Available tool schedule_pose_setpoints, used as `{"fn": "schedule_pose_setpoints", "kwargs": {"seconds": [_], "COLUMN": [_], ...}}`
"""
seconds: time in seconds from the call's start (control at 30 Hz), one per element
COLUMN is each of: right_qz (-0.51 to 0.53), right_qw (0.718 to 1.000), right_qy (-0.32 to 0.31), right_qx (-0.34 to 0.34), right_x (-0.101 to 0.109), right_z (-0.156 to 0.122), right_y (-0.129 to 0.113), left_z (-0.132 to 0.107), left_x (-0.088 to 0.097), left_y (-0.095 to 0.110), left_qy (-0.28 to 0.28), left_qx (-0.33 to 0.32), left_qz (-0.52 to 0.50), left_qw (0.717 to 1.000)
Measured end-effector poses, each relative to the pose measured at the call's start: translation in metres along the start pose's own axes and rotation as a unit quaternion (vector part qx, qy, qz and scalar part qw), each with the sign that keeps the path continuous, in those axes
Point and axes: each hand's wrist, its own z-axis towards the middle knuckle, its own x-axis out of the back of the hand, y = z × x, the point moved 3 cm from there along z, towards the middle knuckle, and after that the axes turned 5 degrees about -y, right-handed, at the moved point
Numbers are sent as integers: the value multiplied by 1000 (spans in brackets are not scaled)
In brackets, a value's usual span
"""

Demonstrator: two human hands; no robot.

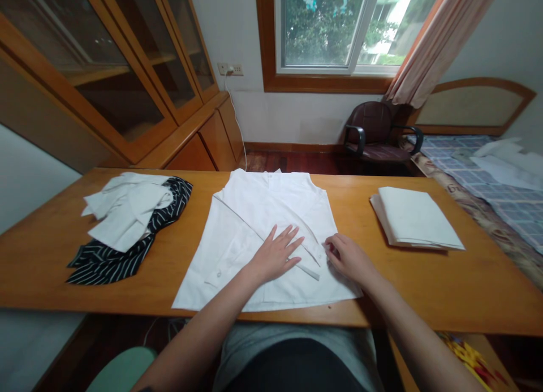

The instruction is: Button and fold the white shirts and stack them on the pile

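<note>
A white shirt (263, 211) lies spread on the wooden table in front of me, its sleeves crossed over its front and its hem towards me. My left hand (278, 255) rests flat on the middle of the shirt, fingers spread, over part of a sleeve. At the shirt's right side, my right hand (343, 255) has its fingers curled with the thumb and fingertips closed on the white cloth by a cuff. Its palm side and part of the shirt edge beneath are hidden.
On the left of the table (424, 290) lie crumpled white cloth (127, 205) and black-and-white striped cloth (114, 265). A folded white stack (418, 216) sits on the right. Beyond are a glass-door cabinet (169, 115), an armchair (375, 132) and a bed (487, 166).
</note>
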Motion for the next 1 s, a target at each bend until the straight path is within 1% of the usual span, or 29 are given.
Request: {"fn": "schedule_pose_setpoints", "kwargs": {"seconds": [0.07,0.2,0.27,0.37,0.5,0.67,0.77,0.83,0.93,1.0], "right_qz": [-5,-7,-9,-24,-59,-92,-99,-100,-97,-94], "right_qw": [1000,997,994,992,991,991,991,991,992,993], "right_qy": [16,52,58,51,31,9,7,7,6,5], "right_qx": [12,65,91,113,120,96,90,86,79,71], "right_x": [3,5,0,-11,-24,-25,-24,-24,-24,-24], "right_z": [5,21,29,38,39,27,20,16,13,12], "right_y": [-4,-18,-25,-31,-27,-14,-12,-13,-14,-14], "left_z": [-2,-10,-17,-30,-45,-53,-53,-50,-45,-43], "left_x": [1,3,3,6,14,23,28,31,32,28], "left_y": [5,20,25,30,34,33,27,17,-10,-32], "left_qy": [-2,-10,-18,-32,-34,-29,-25,-10,32,50], "left_qx": [-16,-93,-125,-153,-174,-180,-164,-134,-56,17], "left_qz": [-6,-27,-39,-65,-106,-157,-197,-204,-158,-98], "left_qw": [1000,995,991,986,978,971,966,970,985,994]}}
